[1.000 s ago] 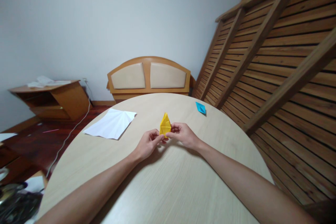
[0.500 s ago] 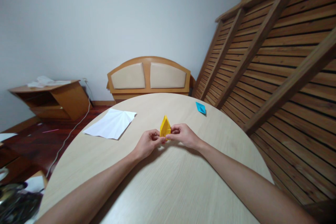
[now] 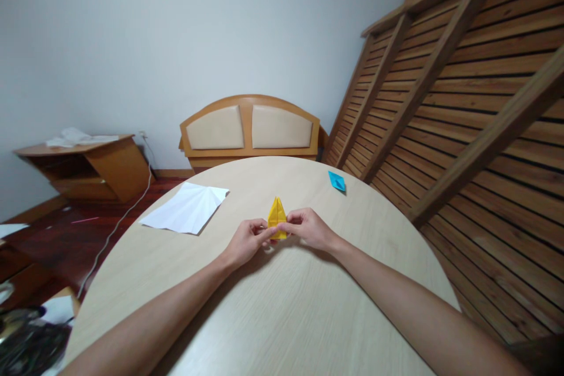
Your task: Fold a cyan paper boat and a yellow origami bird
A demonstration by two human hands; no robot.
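The folded yellow paper (image 3: 277, 214) stands point-up just above the middle of the round table (image 3: 282, 305), pinched at its lower edge from both sides. The left hand (image 3: 247, 239) is closed on the paper's lower left corner, thumb and forefinger pressed together on it, with the remaining fingers curled under. The right hand (image 3: 308, 227) is closed on the lower right corner in the same pinch grip, and its fingertips meet those of the left hand at the base of the paper. Both forearms lie across the near part of the table.

A creased white sheet (image 3: 187, 207) lies flat on the table to the left of the yellow paper, well apart from it. A small folded blue paper (image 3: 337, 181) lies on the table beyond and to the right of the yellow paper, near the table's far right edge.
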